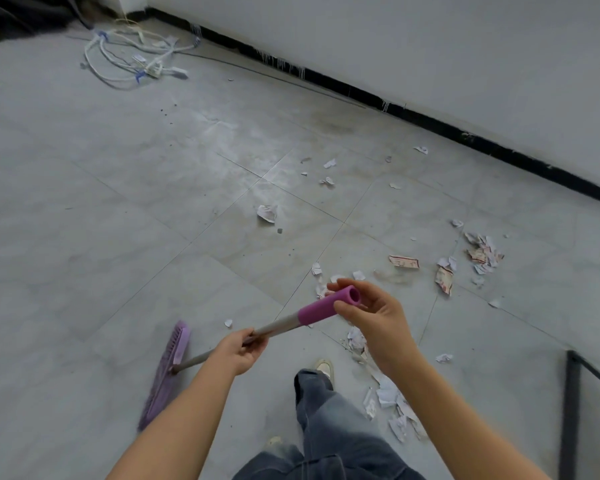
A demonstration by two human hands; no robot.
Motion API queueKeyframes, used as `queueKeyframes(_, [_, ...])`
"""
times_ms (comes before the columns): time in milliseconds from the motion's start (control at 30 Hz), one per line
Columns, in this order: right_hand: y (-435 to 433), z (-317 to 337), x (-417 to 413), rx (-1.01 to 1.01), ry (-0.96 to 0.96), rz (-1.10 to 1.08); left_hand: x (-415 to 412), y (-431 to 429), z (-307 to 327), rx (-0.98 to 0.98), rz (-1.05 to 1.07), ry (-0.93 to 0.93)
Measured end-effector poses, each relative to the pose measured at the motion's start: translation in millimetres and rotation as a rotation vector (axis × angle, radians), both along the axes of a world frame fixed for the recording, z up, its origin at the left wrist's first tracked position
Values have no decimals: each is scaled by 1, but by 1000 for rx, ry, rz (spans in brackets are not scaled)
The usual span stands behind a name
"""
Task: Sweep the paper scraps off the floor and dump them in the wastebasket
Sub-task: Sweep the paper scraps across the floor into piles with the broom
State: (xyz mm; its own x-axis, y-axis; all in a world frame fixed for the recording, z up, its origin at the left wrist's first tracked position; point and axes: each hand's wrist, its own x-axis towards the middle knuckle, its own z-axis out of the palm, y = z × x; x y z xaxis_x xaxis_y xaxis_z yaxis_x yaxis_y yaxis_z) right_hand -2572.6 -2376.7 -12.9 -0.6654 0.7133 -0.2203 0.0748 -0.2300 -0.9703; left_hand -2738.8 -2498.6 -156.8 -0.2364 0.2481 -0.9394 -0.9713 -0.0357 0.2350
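Closest to me, both bare forearms reach up from the bottom edge, and between them I see jeans (pixel 326 431) and a pale shoe (pixel 324 368) stepping forward on the tiled floor (pixel 84 271). My left hand (pixel 238 351) is clenched around the grey shaft of the broom (pixel 278 327), knuckles up, wrist bent slightly down toward the floor. My right hand (pixel 371 317) sits higher and further right, palm turned toward me, with thumb and fingers pinching the pink foam grip (pixel 326 304) at the broom's top end; the grip's hollow end faces the camera. The shaft slopes down to the left, where the purple broom head (pixel 167 372) rests on the floor with its bristles trailing toward me.

Just right of my leg, a dense drift of paper scraps (pixel 388 400) lies on the floor, running up under my right wrist. A dark metal frame (pixel 572 410) stands at the lower right edge. Beyond my hands, more scraps are scattered: a reddish printed slip, a cluster at the right, a crumpled piece near the tile joint in the middle, and small bits nearer the wall. Farther off, a black baseboard (pixel 430 123) runs along the white wall (pixel 430 46), and a tangle of white cables (pixel 136 60) lies at the upper left. I can't see a wastebasket.
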Motion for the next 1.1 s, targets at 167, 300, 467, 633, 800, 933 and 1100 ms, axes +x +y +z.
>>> queueKeyframes(167, [47,-6,-33,19,-51,50,-29,40,0,-85,-49,-57])
queueKeyframes(300, [89,-6,-54,69,-66,126,-47,81,-4,-214,121,-84])
queueKeyframes(467, [152,5,-71,176,-27,92,-52,160,-3,-209,70,-102])
queueKeyframes(633, [227,32,-69,230,121,-96,-35,259,18,-12,7,-174])
queueKeyframes(800, [282,78,-76,364,199,-135,-46,334,45,144,-67,-269])
queueKeyframes(933, [301,101,-93,502,220,-165,-79,368,64,187,-187,-275])
queueKeyframes(1100, [316,107,-126,635,278,-224,-141,405,83,248,-344,-175])
